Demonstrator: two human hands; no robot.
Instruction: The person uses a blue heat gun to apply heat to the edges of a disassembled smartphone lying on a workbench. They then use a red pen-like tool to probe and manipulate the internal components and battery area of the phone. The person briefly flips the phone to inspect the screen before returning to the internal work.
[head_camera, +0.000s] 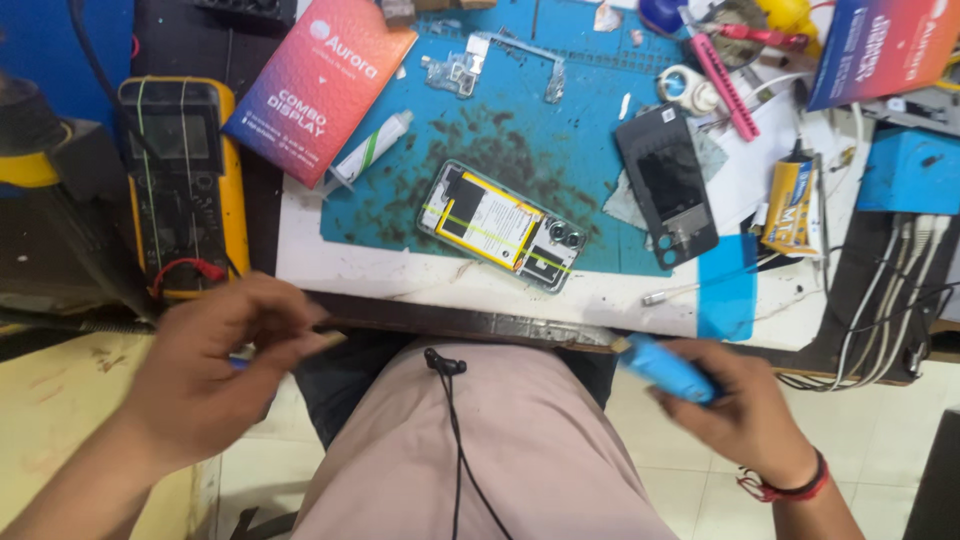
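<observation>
My right hand (745, 415) has its grip clamped on a smooth blue plastic tool (665, 368); my left hand (215, 370) pinches a thin tan strip (322, 342), blurred, below the counter (400, 275) edge.

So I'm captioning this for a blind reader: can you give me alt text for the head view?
An opened phone with its back off lies on a stained blue mat on a cluttered repair bench. Below the bench edge, the right hand holds a blue tool and the blurred left hand pinches something small. A yellow multimeter sits at left.
</observation>
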